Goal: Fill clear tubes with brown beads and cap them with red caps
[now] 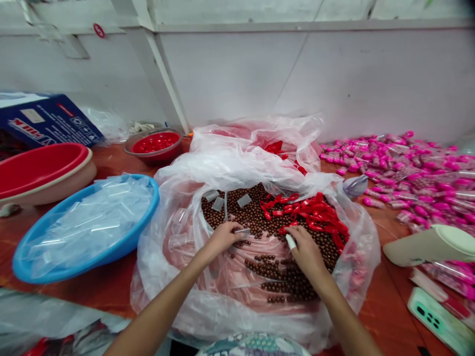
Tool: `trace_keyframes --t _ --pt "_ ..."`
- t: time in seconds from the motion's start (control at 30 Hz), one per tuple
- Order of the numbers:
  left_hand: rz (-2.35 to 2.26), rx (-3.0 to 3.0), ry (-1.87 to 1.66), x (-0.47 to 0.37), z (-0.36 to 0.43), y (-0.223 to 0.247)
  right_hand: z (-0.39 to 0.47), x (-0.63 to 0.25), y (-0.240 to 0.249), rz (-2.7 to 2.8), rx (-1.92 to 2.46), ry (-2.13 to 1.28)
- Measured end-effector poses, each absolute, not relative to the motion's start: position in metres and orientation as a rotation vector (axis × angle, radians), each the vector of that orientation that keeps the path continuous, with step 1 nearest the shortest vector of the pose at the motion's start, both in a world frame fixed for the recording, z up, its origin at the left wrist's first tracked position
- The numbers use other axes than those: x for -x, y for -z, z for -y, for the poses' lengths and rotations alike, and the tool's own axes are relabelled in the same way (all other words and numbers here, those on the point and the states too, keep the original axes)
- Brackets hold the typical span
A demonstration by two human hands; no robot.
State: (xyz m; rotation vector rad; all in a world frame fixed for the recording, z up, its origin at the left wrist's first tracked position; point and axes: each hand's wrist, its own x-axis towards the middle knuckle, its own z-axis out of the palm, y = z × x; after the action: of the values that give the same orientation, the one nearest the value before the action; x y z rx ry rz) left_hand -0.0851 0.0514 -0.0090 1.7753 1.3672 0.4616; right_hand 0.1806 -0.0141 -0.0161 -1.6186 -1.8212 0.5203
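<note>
Tube (243,231), clear, pinched by your left hand (226,237): likely light, slick; hold sides gently. Red piece (283,230) pinched by your right hand (306,248): likely stiff; hold edges.

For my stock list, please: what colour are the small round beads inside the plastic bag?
The beads are shiny dark brown, as the head view shows.

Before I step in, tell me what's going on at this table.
A person's left hand holds a small clear piece over brown beads in an open plastic bag. Their right hand is at a red piece, though its grip is unclear. More red pieces lie on the beads. To the left, a blue basin holds clear pieces; to the right lies a heap of pink-ended tubes.
</note>
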Motion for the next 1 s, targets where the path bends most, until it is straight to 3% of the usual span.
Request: trace_keyframes --t 0.57,1.0 --pt "-1.323 -1.616 -0.382 0.010 -0.096 0.029 0.037 -0.202 0.040 1.655 1.649 -0.630" --pt "-1.108 -1.528 -0.368 -0.029 -0.086 0.039 0.037 -0.208 0.041 1.587 1.674 -0.537"
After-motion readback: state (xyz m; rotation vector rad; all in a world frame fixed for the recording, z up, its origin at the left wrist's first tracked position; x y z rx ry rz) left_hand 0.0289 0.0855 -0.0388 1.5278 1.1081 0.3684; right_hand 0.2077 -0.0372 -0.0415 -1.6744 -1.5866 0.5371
